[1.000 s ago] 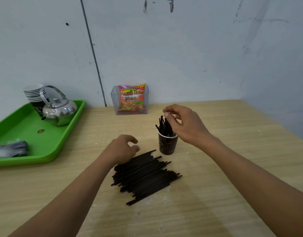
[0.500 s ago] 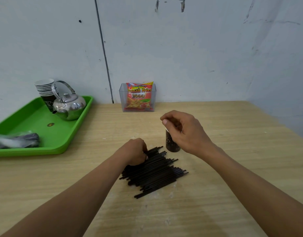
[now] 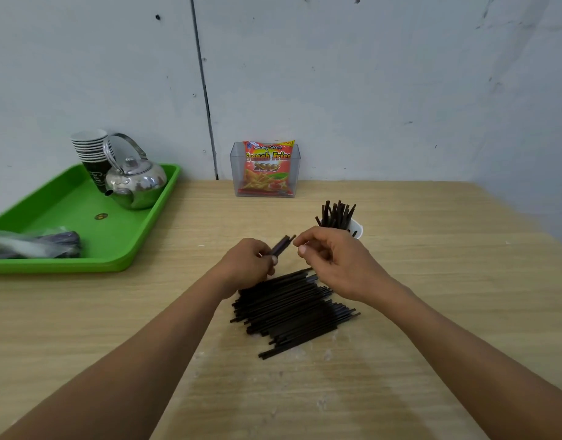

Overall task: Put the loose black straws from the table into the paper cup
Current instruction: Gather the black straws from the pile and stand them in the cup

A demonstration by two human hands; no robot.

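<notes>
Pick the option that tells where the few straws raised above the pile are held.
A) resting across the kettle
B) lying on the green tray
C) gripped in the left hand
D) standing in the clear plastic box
C: the left hand grips a few black straws above the pile on the table, with the right hand close to their tips.

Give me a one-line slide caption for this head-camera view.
Left hand grips a few black straws above the pile, right hand close beside them, paper cup behind.
</notes>
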